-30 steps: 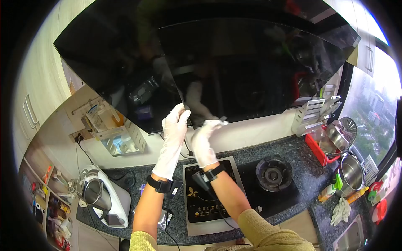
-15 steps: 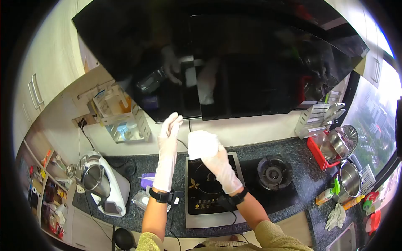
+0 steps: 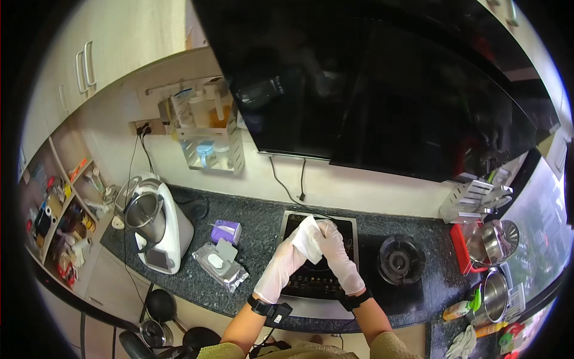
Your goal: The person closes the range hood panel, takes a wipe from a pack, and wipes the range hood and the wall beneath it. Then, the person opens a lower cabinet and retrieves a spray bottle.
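Note:
Both hands wear thin white gloves and meet above the induction cooktop (image 3: 305, 290). A folded white cloth or wipe (image 3: 307, 240) is between them. My left hand (image 3: 286, 261) has its fingers closed on the cloth's left side. My right hand (image 3: 335, 246) grips its upper right side, fingers bent. To the left on the dark counter lie an opened pack of wipes (image 3: 219, 263) and a purple tissue pack (image 3: 226, 232). Above and beyond the hands hangs the glossy black range hood (image 3: 382, 90).
A white food processor (image 3: 170, 230) stands on the left of the counter. Right of the cooktop is a gas burner (image 3: 400, 259). Farther right are a red dish rack (image 3: 462, 248), a steel pot (image 3: 495, 302) and a spray bottle (image 3: 457, 310). Two cables hang below the hood.
Both hands have come down from the hood's lower edge and joined over the cooktop. My left hand has closed on the cloth, which my right hand held before. The view has turned left and down.

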The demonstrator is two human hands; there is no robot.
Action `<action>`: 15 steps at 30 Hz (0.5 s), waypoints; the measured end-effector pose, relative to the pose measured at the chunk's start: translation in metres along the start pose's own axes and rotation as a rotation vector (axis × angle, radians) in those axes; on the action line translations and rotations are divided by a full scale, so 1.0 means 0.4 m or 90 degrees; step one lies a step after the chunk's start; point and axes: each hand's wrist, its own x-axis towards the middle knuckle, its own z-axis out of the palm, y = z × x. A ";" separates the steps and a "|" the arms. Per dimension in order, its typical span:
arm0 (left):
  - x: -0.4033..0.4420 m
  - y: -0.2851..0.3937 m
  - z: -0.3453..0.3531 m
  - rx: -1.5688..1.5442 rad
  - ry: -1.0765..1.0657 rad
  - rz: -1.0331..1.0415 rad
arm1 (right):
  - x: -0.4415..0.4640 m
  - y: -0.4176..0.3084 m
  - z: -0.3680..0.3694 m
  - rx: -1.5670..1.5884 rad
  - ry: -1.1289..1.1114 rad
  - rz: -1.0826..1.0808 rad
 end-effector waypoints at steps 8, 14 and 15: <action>-0.074 -0.003 -0.039 -0.127 0.031 0.051 | -0.020 -0.125 0.028 -0.306 0.146 -0.194; -0.098 -0.012 -0.106 -0.142 0.008 0.103 | -0.050 -0.098 0.085 -0.047 -0.144 -0.120; -0.106 -0.011 -0.108 -0.133 0.010 0.114 | -0.043 -0.098 0.087 -0.031 -0.186 -0.109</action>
